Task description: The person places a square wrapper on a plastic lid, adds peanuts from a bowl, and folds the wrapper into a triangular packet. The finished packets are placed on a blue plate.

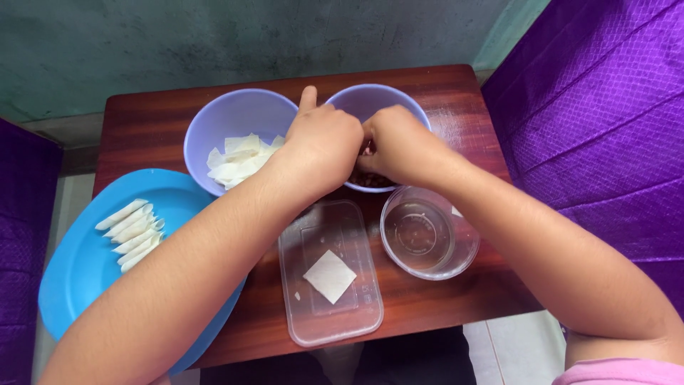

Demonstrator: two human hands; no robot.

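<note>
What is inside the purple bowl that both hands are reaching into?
Only a dark brown filling shows at the near edge of the right purple bowl. The left hand and right hand cover most of its inside, so what the fingers are holding cannot be seen.
</note>
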